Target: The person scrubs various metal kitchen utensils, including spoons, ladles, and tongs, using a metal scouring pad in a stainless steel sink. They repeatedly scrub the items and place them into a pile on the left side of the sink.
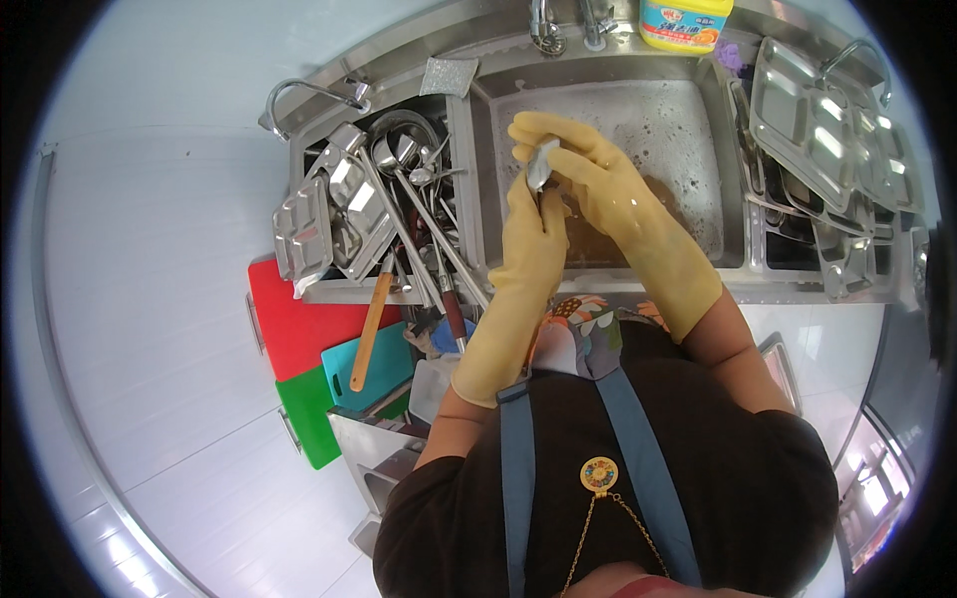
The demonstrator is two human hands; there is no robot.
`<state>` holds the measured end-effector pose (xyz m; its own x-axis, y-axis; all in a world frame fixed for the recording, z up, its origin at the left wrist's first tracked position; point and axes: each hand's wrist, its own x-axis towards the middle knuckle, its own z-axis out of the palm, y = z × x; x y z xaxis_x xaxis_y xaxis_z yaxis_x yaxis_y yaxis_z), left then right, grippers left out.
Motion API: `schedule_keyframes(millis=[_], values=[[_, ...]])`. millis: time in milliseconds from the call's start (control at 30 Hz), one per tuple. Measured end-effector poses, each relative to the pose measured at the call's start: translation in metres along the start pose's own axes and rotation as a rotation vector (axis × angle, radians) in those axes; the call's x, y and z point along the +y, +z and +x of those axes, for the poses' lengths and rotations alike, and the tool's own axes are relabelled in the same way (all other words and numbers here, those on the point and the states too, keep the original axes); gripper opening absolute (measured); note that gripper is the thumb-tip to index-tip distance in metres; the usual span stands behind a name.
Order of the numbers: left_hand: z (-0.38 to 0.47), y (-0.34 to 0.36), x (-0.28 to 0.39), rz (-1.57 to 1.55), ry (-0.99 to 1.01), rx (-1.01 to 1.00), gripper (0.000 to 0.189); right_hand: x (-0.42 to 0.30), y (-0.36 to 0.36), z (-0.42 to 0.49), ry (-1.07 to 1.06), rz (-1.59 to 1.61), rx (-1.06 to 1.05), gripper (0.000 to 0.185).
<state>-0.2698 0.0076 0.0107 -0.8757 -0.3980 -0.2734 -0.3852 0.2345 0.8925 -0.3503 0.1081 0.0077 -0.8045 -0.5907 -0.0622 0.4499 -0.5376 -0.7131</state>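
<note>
Yellow rubber gloves cover both my hands above the middle sink basin (508,247). Between them is a small silvery metal utensil (540,166), perhaps a spoon; the gloves hide most of it. My left hand (532,224) grips its lower part. From the right, my right hand (587,161) closes on its upper part, with the thumb along one face. Below the hands, the basin holds soapy water (673,134), foamy at the back and brownish nearer me.
The left basin is heaped with compartment trays (303,232), ladles (385,157) and long handles; a wooden handle (371,329) overhangs the front edge. More compartment trays (804,123) lean at right. Behind stand faucets (549,34) and a yellow detergent jug (684,26). Cutting boards (299,321) stand lower left.
</note>
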Motion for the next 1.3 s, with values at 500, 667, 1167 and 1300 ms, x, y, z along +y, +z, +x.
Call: schedule_keyframes(millis=[500,667,1167,1300], values=[[0.002,-0.007,-0.007,0.080,0.166,0.074,0.035,-0.026,0.013,-0.009,0.049,0.207,-0.151,0.032],[0.002,-0.012,-0.006,0.019,0.152,0.070,0.036,-0.022,0.006,-0.007,0.039,0.207,-0.251,0.034],[0.000,-0.023,-0.002,-0.414,-0.331,-0.202,0.033,0.005,-0.003,-0.009,0.146,-0.259,0.100,0.020],[-0.002,-0.015,-0.025,-0.656,-0.298,-0.207,0.047,0.015,-0.015,-0.006,0.098,-0.489,0.368,0.022]])
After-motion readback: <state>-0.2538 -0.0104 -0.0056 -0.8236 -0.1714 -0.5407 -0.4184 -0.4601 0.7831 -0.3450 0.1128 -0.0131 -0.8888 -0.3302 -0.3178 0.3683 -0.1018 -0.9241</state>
